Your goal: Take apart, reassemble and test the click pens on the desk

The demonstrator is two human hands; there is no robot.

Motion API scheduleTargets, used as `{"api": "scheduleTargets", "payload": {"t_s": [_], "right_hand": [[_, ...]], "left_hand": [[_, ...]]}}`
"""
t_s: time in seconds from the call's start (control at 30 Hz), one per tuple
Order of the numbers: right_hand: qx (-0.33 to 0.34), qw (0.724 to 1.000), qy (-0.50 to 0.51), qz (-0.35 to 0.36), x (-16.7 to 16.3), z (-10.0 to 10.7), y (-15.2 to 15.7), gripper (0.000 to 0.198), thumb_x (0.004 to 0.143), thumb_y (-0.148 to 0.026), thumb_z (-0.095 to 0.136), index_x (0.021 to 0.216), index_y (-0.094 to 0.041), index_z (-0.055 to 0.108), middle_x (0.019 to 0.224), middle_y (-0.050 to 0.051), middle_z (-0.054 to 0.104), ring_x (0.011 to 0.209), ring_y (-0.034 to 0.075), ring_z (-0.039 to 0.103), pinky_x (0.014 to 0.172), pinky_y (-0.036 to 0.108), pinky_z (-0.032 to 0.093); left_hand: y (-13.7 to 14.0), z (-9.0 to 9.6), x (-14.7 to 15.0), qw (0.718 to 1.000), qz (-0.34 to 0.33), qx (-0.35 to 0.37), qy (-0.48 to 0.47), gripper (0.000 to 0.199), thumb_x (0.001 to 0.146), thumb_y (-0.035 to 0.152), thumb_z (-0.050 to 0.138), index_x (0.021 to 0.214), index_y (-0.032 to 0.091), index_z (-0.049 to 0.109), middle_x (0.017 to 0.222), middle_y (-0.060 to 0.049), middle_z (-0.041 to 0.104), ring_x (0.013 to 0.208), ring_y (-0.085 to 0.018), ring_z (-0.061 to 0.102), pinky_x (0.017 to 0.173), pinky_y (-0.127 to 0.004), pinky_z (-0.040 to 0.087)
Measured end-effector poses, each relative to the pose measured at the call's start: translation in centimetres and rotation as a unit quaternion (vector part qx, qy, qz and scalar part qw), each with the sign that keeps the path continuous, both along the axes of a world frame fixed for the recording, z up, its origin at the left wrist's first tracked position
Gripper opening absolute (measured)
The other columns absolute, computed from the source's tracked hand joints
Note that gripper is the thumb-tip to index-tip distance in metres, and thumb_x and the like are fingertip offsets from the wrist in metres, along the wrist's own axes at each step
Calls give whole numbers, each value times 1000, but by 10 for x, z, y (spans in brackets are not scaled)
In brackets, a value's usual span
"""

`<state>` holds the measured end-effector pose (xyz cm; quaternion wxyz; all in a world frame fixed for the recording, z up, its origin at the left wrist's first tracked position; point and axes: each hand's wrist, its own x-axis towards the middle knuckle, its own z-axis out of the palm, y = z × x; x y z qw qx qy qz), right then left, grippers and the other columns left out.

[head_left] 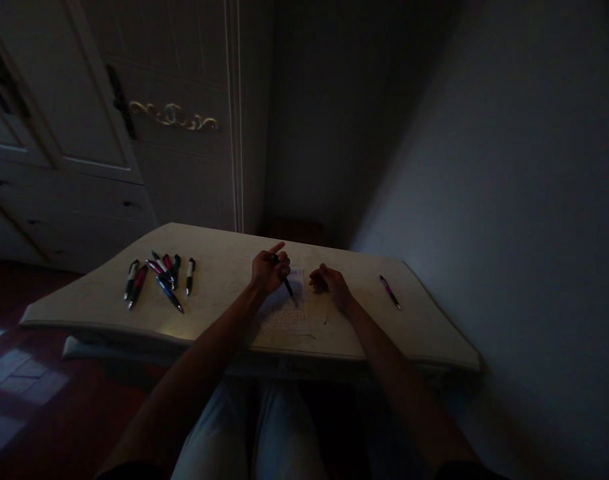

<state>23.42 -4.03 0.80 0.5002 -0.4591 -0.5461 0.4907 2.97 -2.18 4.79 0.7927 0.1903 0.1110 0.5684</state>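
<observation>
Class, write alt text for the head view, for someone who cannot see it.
A person's left hand holds a dark pen pointing down at a written sheet on a pale table, the right hand loosely curled nearby. Several other pens lie grouped at left; a purple-and-black pen lies at right.

dim grey wall (pixel 524 200) at right, panelled wardrobe (pixel 184 63), light patches (pixel 27 377) on reddish floor (pixel 92 417)

Mostly dim, pale light on floor (pixel 24 373)
</observation>
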Motion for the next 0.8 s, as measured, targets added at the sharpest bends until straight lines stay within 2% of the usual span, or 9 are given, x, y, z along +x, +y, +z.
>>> {"api": "scheduleTargets", "payload": {"t_s": [0.3,0.8], "right_hand": [[-4,1000,1,-10,-2,3,-3,67,67,-81,60,75,-15,68,67,7,68,57,14,59,53,26,50],[-4,1000,0,-7,-5,4,-4,70,63,-83,61,74,-14,68,66,7,67,57,14,59,53,26,49]], "left_hand": [[2,-1,-5,999,31,-26,-9,23,72,16,41,90,15,56,58,2,43,39,-8,31,38,-19,21],[2,1,-4,1000,12,-2,-2,27,70,12,39,90,13,58,56,3,41,37,-8,28,36,-19,19]]}}
